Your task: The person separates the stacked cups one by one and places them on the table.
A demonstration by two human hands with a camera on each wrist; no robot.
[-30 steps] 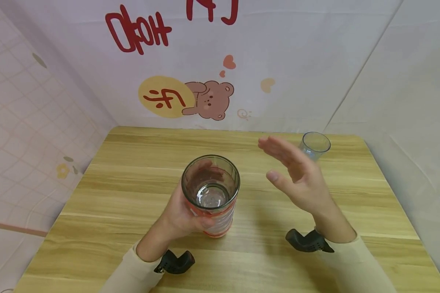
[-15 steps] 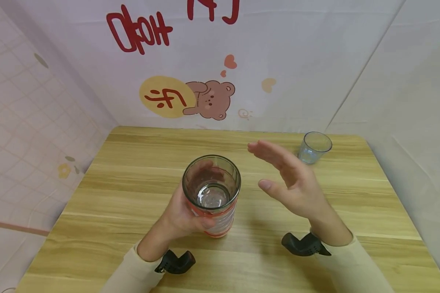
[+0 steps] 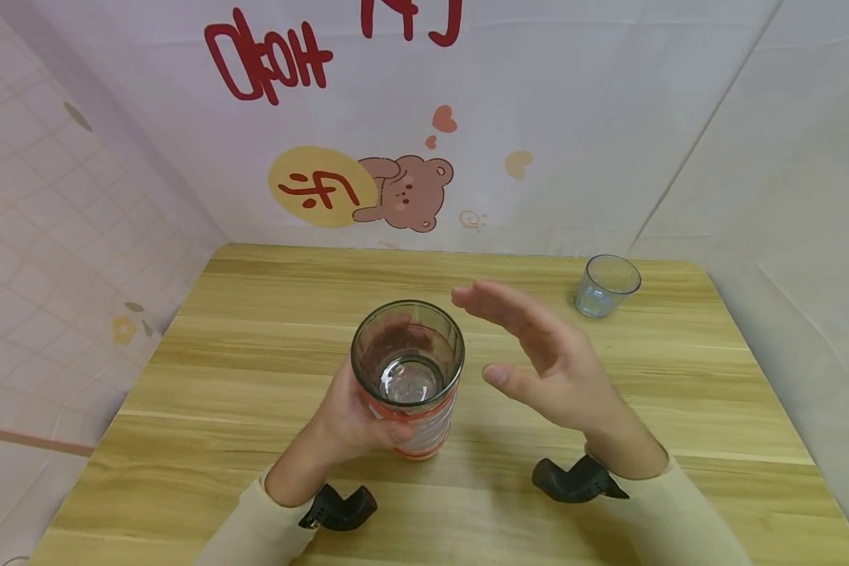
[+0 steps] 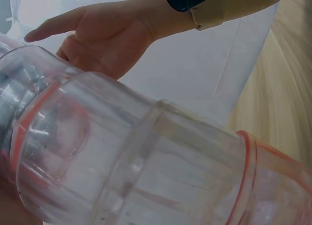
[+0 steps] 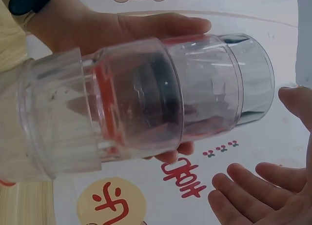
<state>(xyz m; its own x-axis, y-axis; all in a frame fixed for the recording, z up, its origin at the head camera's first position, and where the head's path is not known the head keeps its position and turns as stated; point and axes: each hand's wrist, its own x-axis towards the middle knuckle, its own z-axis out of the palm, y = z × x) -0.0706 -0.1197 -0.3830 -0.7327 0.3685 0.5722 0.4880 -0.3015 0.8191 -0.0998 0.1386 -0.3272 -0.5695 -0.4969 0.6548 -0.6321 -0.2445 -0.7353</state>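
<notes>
My left hand (image 3: 347, 417) grips the upper part of a tall stack of clear plastic cups (image 3: 431, 420) near the middle of the table. Several cups are nested there, some with red bands. The topmost has a grey tint, and its mouth faces up. In the right wrist view, fingers and thumb of that hand wrap the stack (image 5: 141, 103) just below the top cup. To the right, my right hand (image 3: 548, 362) hovers with fingers extended and thumb apart, near the top cup. A gap separates it from the stack, and it holds nothing.
A light blue clear cup (image 3: 597, 299) stands alone at the back right of the wooden table (image 3: 290, 291). Behind is a white wall cloth (image 3: 566, 94) with a printed bear and red characters. White cloth also flanks the table on both sides.
My right hand has moved left and slightly toward me, closer to the stack, uncovering the blue cup. The left hand and the stack have stayed in place.
</notes>
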